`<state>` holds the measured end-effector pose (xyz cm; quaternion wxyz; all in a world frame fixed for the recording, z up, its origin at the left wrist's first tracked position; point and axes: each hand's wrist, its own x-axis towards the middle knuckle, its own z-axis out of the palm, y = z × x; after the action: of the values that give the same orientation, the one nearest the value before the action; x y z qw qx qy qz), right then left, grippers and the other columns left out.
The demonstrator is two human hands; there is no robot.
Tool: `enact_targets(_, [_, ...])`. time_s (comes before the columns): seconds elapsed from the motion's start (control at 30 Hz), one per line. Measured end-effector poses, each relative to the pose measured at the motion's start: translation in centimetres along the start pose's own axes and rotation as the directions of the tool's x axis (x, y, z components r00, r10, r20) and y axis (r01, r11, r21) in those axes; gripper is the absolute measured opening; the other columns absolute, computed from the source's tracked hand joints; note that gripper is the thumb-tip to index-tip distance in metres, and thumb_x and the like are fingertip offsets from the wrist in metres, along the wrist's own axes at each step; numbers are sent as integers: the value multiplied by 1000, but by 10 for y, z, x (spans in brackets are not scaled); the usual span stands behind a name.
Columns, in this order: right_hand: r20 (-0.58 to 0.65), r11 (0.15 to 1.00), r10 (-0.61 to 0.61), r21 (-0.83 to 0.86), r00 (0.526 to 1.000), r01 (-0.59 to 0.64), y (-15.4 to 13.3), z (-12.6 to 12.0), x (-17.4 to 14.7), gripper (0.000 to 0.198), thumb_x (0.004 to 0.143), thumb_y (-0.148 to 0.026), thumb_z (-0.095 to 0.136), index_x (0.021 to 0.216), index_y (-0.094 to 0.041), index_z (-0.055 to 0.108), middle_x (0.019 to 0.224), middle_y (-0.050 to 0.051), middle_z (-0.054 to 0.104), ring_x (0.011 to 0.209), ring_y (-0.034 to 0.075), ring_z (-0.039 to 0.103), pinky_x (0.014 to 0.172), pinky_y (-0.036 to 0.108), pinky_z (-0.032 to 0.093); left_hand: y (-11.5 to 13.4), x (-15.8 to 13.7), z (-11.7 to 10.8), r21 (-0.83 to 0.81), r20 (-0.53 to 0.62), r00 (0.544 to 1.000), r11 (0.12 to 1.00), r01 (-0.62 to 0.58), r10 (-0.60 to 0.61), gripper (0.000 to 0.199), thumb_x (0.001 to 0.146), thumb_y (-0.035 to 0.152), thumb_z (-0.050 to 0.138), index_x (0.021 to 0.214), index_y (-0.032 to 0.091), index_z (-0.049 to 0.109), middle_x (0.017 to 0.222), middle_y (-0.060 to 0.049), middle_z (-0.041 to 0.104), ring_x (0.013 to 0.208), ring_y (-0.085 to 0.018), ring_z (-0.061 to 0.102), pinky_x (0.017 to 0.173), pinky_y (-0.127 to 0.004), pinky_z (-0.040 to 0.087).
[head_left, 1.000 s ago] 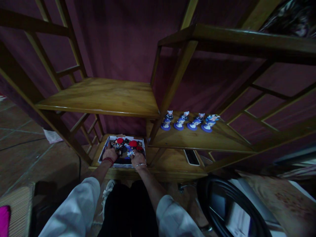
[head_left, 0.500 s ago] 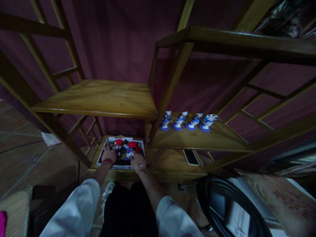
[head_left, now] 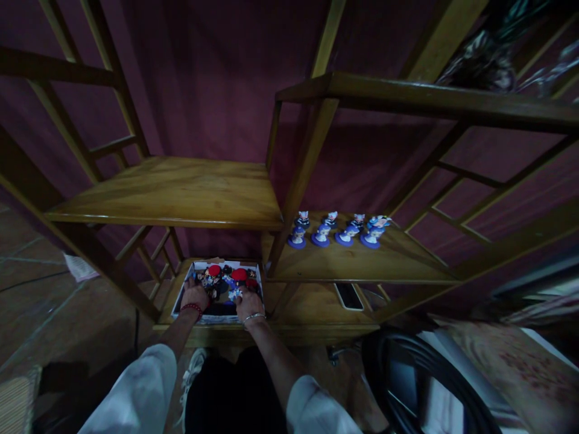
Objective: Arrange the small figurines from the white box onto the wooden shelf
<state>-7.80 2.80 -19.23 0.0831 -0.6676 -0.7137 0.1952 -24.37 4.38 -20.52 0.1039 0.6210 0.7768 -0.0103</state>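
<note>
Head view: both hands inside a shallow box [head_left: 217,319] of jumbled small figures [head_left: 214,271] on the bottom board [head_left: 296,304].
Around the box's centre, the left hand [head_left: 195,296] sits at nine o'clock among figures and the right hand [head_left: 248,303] at four, by a white-and-blue figure [head_left: 234,294]; whether either pinches anything, I cannot tell. Crowding could make one figure snag or scrape its neighbours if lifted. Towards two o'clock, purple-based figures [head_left: 347,235] stand close together on a shelf [head_left: 362,265]; a careless knock might topple several.
</note>
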Motion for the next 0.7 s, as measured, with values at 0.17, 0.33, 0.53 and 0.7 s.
enact_targets(0.17, [0,1000,15,12,1000,-15,0,0,0,27,80,-19,41,102,-19,56,91,8,65,85,17,61,73,24,44,3,-1,-3,56,-39,999,998,4,-2,44,72,37,47,100,5,57,119,-21,47,113,-30,40,94,-37,30])
enact_targets(0.33, [11,1000,17,6,1000,-17,-1,-2,0,29,79,-18,41,104,-17,56,93,10,65,85,18,61,73,25,44,1,0,-1,-61,38,997,996,66,-64,38,74,34,47,96,6,58,119,-22,45,90,-23,58,80,-28,42])
enact_targets(0.53, [11,1000,13,-2,1000,-12,-1,-3,-2,30,79,-15,41,105,-18,56,92,10,65,89,18,60,75,24,44,-2,-3,0,-131,-156,987,991,22,-42,23,76,18,41,89,8,57,112,-19,50,79,-19,61,72,-25,44])
enact_targets(0.7, [-11,1000,9,19,1000,-9,1,-1,-2,31,78,-13,42,106,-18,55,94,9,65,89,17,60,75,25,44,-3,-6,-6,-194,-260,965,981,-22,-30,25,81,14,31,86,14,55,100,-12,57,88,-16,58,77,-23,41])
